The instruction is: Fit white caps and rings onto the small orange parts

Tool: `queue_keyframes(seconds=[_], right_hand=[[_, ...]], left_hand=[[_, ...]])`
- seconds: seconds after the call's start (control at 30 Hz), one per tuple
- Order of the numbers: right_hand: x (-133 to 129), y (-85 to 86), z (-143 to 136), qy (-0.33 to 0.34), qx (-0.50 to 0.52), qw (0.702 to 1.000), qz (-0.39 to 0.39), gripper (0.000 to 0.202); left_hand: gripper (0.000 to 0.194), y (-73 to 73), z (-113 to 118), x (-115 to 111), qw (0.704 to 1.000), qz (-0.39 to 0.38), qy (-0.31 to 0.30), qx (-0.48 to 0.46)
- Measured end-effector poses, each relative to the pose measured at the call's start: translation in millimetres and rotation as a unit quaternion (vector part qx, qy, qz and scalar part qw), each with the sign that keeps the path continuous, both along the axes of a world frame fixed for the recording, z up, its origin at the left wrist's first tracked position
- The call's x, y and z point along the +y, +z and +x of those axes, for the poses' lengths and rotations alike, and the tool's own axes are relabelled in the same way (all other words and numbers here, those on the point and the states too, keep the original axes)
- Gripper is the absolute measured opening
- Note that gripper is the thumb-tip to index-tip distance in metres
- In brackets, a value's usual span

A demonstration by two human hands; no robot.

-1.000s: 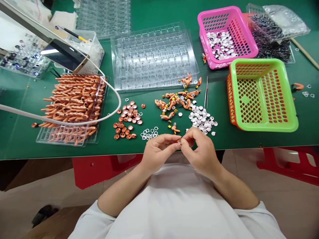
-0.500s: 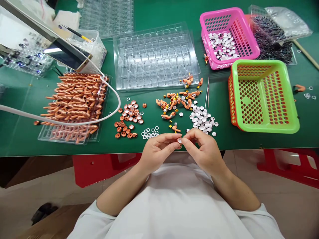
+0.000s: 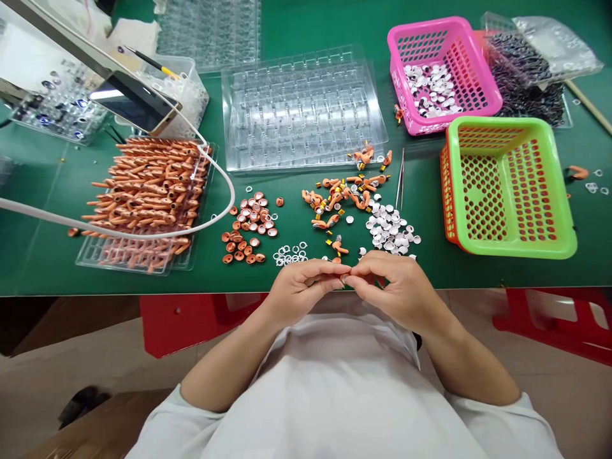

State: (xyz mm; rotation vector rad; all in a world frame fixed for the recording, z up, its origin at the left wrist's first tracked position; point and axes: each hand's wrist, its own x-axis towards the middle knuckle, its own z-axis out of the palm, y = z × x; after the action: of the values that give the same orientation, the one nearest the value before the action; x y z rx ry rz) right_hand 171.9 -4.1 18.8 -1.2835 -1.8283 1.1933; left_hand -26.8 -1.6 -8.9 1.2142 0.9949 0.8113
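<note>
My left hand (image 3: 303, 284) and my right hand (image 3: 394, 284) meet at the table's front edge, fingertips pinched together on a small copper-coloured round cap (image 3: 343, 278). Fingers cover most of that cap. Just beyond them lie an orange curved earphone-like part (image 3: 339, 246) and a loose group of similar parts (image 3: 335, 197) with gold tabs. White round discs (image 3: 389, 229) are heaped beyond my right hand. Clear rings (image 3: 289, 255) lie beyond my left hand, with copper caps (image 3: 246, 229), several showing white insides, further left.
Metal tweezers (image 3: 400, 178) lie behind the discs. A green basket (image 3: 567, 217) and a pink basket (image 3: 492, 99) stand right. Clear moulded trays (image 3: 301, 108) lie behind; copper pieces (image 3: 148, 185) fill a tray at left, under a phone (image 3: 136, 102) and white cable (image 3: 229, 185).
My fingers have closed further over the cap, whose white inside showed before and is now mostly hidden. My right hand has turned slightly. The whole view has shifted a little.
</note>
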Motion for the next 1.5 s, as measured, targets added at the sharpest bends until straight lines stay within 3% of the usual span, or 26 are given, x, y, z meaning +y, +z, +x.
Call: queue_keyframes(seconds=[0.47, 0.93, 1.13, 1.5], right_hand=[[2, -0.8, 5, 0.075, 0.004, 0.997, 0.015, 0.016], [-4, -5.7, -1, 0.044, 0.033, 0.997, 0.05, 0.015], [-3, -8.6, -2, 0.023, 0.019, 0.997, 0.077, 0.013], [-6, -12.4, -10, -0.031, 0.065, 0.995, 0.067, 0.017]], left_hand=[[0.023, -7.3, -7, 4, 0.998, 0.009, -0.046, -0.047], [0.023, -4.3, -6, 5, 0.996, 0.034, -0.047, -0.063], [0.019, 3.3, -1, -1, 0.998, -0.055, 0.0, -0.032], [0.017, -2.6, 8, 6, 0.945, -0.25, 0.073, -0.196]])
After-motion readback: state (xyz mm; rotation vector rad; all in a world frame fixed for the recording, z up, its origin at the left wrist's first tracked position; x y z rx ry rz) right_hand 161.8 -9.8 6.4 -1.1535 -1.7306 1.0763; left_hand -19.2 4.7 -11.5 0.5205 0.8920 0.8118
